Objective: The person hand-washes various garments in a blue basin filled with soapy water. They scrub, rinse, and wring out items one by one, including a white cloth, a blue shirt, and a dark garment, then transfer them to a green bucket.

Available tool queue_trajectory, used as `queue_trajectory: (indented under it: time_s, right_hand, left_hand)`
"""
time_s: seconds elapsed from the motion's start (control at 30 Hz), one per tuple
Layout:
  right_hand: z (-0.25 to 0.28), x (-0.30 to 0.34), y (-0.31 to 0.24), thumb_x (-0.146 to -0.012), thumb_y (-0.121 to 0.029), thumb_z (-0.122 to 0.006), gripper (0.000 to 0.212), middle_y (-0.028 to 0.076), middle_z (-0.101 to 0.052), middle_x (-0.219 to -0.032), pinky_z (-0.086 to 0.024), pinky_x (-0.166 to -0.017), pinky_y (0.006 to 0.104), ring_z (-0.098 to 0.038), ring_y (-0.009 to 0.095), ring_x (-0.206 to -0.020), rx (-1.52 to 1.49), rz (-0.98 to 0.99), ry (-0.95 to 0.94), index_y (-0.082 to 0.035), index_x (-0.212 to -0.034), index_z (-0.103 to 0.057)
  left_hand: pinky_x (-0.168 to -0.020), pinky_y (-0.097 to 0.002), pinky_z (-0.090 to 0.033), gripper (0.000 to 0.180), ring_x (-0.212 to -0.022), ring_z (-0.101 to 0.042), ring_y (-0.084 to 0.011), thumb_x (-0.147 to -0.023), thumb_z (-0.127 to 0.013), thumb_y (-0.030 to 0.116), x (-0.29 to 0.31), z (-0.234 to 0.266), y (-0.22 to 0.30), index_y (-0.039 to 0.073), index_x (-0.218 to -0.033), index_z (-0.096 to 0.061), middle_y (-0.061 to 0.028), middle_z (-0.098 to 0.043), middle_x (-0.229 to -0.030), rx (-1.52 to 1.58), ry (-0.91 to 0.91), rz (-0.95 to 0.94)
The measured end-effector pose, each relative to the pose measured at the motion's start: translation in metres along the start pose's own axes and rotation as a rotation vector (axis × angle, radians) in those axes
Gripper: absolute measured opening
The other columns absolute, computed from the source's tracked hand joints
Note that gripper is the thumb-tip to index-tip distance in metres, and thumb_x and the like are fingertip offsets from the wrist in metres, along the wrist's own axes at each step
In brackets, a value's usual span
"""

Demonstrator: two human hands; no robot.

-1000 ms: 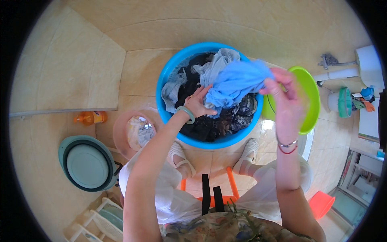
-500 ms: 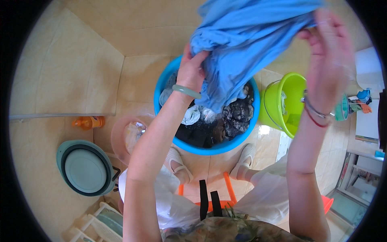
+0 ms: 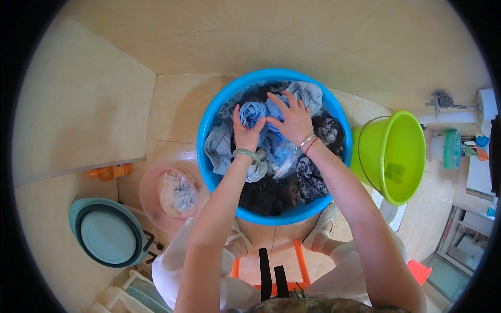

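A blue garment point(image 3: 273, 136) lies bunched on the wash in a round blue tub point(image 3: 204, 156) of dark water. My left hand point(image 3: 247, 134), with a pale green bangle at the wrist, curls around a wadded part of it, thumb and forefinger on either side. On the cloth just to the right, my right hand point(image 3: 295, 124) rests with fingers spread, open. Grey-blue cloth point(image 3: 218, 148) lies along the tub's left side, and dark, crumpled clothes point(image 3: 312, 177) sit at the right. Some fingertips are hidden in the folds.
A lime green bucket point(image 3: 383, 156) stands tilted right of the tub. To the left are a pink basin point(image 3: 151, 201) holding pale clothes, an orange bottle point(image 3: 108, 172) and a grey-green folding basin point(image 3: 78, 214). Walls rise behind and left. My feet flank the tub's near edge.
Both hands have come down from above the tub, lowering the stretched blue garment onto the wash. It is now bunched, and my right hand's fingers are spread over it.
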State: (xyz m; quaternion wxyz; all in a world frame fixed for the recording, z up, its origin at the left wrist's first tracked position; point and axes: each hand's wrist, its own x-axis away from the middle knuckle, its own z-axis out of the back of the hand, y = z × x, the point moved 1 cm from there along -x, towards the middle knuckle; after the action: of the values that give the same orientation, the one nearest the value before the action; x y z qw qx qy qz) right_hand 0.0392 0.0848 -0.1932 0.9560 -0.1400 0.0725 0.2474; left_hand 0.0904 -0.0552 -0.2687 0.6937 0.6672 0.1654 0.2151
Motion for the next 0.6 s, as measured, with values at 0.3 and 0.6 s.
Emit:
queue_trajectory:
  time_s: [0.3, 0.6]
  right_hand:
    - [-0.092, 0.008, 0.014, -0.081, -0.049, -0.064, 0.049, 0.009, -0.053, -0.122, -0.042, -0.081, 0.0488, -0.050, 0.029, -0.106, 0.126, -0.019, -0.248, -0.025, -0.123, -0.057]
    - [-0.150, -0.008, 0.045, -0.088, -0.032, -0.056, 0.031, 0.019, -0.066, -0.105, -0.051, -0.078, 0.0446, -0.065, 0.031, -0.097, 0.093, -0.182, -0.693, -0.008, -0.103, -0.069]
  left_hand:
    - [-0.102, -0.0354, -0.040, 0.060, -0.119, -0.055, -0.0286, -0.086, -0.057, 0.000, -0.013, -0.010, -0.101, 0.010, -0.143, -0.040, -0.0186, -0.055, -0.131, -0.225, -0.079, 0.254]
    - [-0.107, -0.0356, -0.033, 0.064, -0.131, -0.043, -0.0307, -0.088, -0.056, 0.028, -0.003, -0.028, -0.096, 0.004, -0.144, -0.037, -0.0198, -0.044, -0.143, -0.103, -0.040, 0.708]
